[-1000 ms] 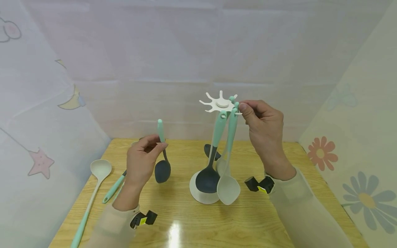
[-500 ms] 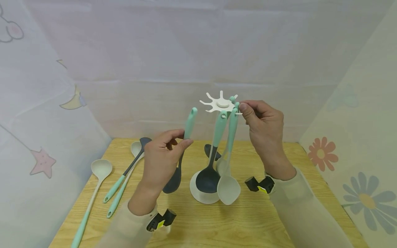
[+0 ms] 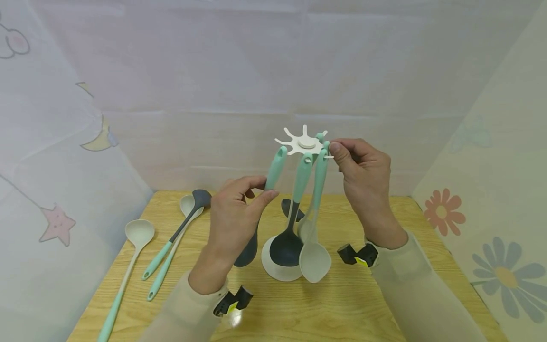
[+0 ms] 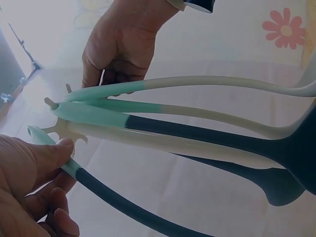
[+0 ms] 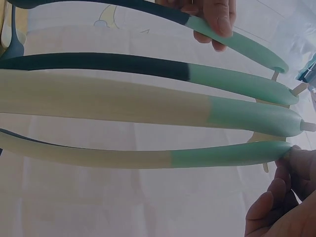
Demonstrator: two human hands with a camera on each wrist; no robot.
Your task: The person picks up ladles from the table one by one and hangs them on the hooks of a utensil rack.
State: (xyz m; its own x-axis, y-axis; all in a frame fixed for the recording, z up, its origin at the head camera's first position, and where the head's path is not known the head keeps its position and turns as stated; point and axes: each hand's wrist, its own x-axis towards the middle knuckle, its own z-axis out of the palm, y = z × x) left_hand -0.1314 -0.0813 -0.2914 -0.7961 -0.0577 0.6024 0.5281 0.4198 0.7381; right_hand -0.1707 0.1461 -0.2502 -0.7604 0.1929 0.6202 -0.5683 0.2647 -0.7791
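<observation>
My left hand (image 3: 237, 209) pinches the mint handle of a dark spoon (image 3: 247, 251), its bowl low and partly behind the hand. The handle's holed end overlaps a prong tip of the white utensil rack (image 3: 295, 141). From the rack hang a dark ladle (image 3: 285, 248), a white spoon (image 3: 315, 262) in front, and other utensils behind. My right hand (image 3: 367, 185) pinches the top of a mint handle at the rack's right side. In the right wrist view, that handle belongs to a white-shafted utensil (image 5: 123, 159); its head is out of that view.
On the table's left lie a white ladle (image 3: 139, 232), a dark ladle (image 3: 201, 198), and a white utensil (image 3: 186, 204) partly under the dark one. The rack's round white base (image 3: 278, 274) stands mid-table. Printed cloth walls (image 3: 239, 85) enclose the back and sides.
My left hand has carried the dark spoon rightward and up, from beside the lying utensils to the rack's left prongs. The right hand has stayed in place.
</observation>
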